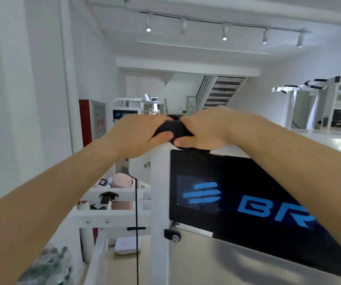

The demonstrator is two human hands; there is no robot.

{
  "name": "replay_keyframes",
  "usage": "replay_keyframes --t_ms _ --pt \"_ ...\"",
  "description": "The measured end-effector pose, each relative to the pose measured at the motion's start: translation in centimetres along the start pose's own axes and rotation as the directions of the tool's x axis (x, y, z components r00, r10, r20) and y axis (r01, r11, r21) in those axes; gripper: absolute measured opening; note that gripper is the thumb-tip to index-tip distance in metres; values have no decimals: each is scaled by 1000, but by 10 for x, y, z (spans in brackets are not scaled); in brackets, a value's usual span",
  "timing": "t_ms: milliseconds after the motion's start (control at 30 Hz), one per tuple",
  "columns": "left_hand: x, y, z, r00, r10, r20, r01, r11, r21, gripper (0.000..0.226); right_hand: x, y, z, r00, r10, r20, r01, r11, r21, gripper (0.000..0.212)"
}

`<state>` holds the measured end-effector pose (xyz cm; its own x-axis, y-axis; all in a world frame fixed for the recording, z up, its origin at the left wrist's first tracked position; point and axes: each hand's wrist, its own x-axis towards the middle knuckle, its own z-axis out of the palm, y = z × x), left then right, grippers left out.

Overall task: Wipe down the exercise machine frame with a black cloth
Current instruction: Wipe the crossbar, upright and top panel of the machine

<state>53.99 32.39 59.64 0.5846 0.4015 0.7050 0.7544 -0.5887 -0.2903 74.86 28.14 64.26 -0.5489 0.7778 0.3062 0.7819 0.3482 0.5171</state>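
Cloth (170, 127), black, on frame (159, 182) top edge, left hand (140, 136) and right hand (204, 128) grips curled round it.

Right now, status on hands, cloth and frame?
Left hand and right hand both grip black cloth. Cloth bunched atop white frame corner. Black screen panel just below, nothing blocking.

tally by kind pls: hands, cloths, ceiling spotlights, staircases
hands: 2 (left hand, right hand)
black cloth: 1
ceiling spotlights: 5
staircase: 1
total: 9
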Motion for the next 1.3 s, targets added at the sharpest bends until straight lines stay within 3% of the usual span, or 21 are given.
replay_keyframes --t_ms 133,233,500,633,833,933,1033,1300 --pt "-17 -25 -3 997 -72 26 70 996 60 58 32 -21 -2 999 -29 -31 30 999 13 52" --pt "-18 -18 -1 999 -45 -15 47 994 103 53 21 -18 0 997 -36 -75 38 999 16 48" --pt "34 94 8 989 102 -107 -94 993 73 58 -101 59 10 996 24 -83 -28 999 -42 61" --pt "42 105 12 984 138 -116 -134 990 48 53 -121 65 14 992 60 -115 -72 993 -96 62" --pt "-5 46 14 985 1 -173 4 1000 29 42 -43 7 14 977 7 -213 -42 986 -163 54" --pt "-28 30 26 968 -79 -238 113 985 132 51 -16 -19 16 953 -48 -298 -36 962 -270 55" --pt "-48 33 42 952 -151 -268 198 967 159 60 -15 -30 26 929 -93 -358 -25 950 -310 69" --pt "-116 80 108 883 -337 -327 323 941 -98 56 -41 -65 70 929 -263 -260 106 862 -495 71"
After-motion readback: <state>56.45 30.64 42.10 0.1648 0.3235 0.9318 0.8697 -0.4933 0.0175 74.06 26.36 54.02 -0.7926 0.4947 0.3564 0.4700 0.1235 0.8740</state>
